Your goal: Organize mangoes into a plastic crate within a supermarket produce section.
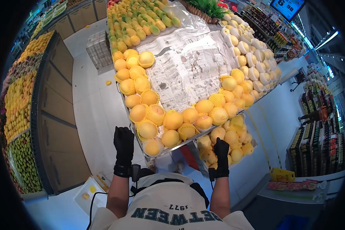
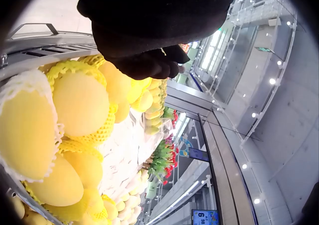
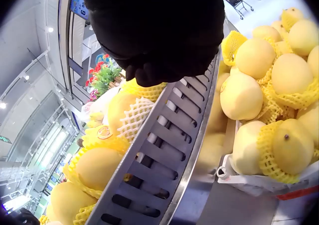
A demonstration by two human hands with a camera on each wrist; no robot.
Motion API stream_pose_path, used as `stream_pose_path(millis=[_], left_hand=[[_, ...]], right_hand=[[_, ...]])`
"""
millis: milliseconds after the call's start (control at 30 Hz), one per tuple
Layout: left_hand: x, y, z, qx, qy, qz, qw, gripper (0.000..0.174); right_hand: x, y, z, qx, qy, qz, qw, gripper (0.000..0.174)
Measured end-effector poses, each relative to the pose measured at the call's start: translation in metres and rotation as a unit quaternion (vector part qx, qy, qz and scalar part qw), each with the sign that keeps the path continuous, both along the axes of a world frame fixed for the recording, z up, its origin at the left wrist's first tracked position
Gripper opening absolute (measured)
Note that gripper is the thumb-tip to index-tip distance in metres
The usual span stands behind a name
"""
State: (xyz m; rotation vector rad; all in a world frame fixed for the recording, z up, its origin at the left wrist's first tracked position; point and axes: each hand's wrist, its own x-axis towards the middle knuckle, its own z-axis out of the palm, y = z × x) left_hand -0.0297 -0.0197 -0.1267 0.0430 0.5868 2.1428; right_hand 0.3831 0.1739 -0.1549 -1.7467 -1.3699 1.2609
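My left hand (image 1: 124, 142), in a black glove, is held up with its fingers curled, just left of the display stand's front corner. Nothing shows in its grasp. The black-gloved right hand (image 1: 221, 149) also has curled fingers around nothing visible, and overlaps a crate of yellow fruits (image 1: 237, 154) in the head view. Between the hands, mango-like yellow fruits (image 1: 173, 120) in foam nets line the front and left edges of the stand. Newspaper sheets (image 1: 191, 71) cover its middle. In the right wrist view, the right fingers are near the slotted metal edge (image 3: 159, 157).
Green-yellow papayas (image 1: 142, 23) fill the stand's far left. Pale fruits in white nets (image 1: 257, 61) are stacked along its right side. Another fruit stand (image 1: 50, 111) is on the left, across a tiled aisle (image 1: 90, 99). Bottle shelves (image 1: 314, 145) stand at right.
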Motion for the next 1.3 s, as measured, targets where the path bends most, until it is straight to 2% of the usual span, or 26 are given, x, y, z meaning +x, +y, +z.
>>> stream_pose_path(millis=[100,200,267,400,467,667,700,800,833,967,1133,1200,1300], left_hand=[[-0.015,-0.001,0.002,0.033,0.025,-0.001,0.999,0.033],[-0.025,0.0,0.013,-0.022,-0.063,0.04,0.997,0.033],[-0.037,-0.003,0.001,-0.019,-0.051,0.036,0.998,0.034],[-0.056,-0.01,-0.01,-0.021,0.007,0.028,0.999,0.035],[-0.063,-0.014,-0.014,-0.013,-0.032,0.031,0.999,0.035],[-0.072,-0.016,-0.015,0.009,-0.046,0.026,0.999,0.036],[-0.073,-0.014,-0.013,0.019,-0.054,0.025,0.998,0.035],[-0.071,-0.01,-0.007,0.009,-0.055,0.038,0.998,0.034],[-0.07,-0.01,-0.002,-0.003,-0.06,0.042,0.997,0.029],[-0.067,-0.003,0.003,0.022,-0.063,0.051,0.996,0.022],[-0.061,0.004,0.007,0.051,-0.057,0.053,0.996,0.023],[-0.06,0.006,0.007,0.056,-0.067,0.066,0.994,0.023],[-0.059,0.008,0.006,0.043,-0.068,0.087,0.993,0.023]], right_hand=[[-0.013,0.001,-0.005,0.053,-0.087,0.045,0.994,0.039],[-0.026,0.001,-0.01,0.114,-0.113,0.074,0.984,0.037],[-0.056,-0.009,0.029,-0.028,-0.018,-0.044,0.998,0.035],[-0.077,-0.015,0.051,-0.013,0.03,-0.047,0.998,0.035],[-0.09,-0.011,0.063,-0.01,0.015,-0.046,0.999,0.036],[-0.115,0.017,0.099,0.095,0.061,0.053,0.992,0.039],[-0.118,0.025,0.105,0.109,0.067,0.08,0.989,0.031],[-0.137,0.049,0.112,0.147,0.15,0.114,0.971,0.02],[-0.138,0.061,0.111,0.125,0.156,0.144,0.969,0.022],[-0.165,0.099,0.104,0.167,0.143,0.193,0.956,0.029],[-0.201,0.14,0.096,0.183,0.056,0.294,0.936,0.046],[-0.219,0.151,0.101,0.218,-0.026,0.336,0.916,0.049],[-0.248,0.167,0.101,0.261,-0.079,0.39,0.88,0.063]])
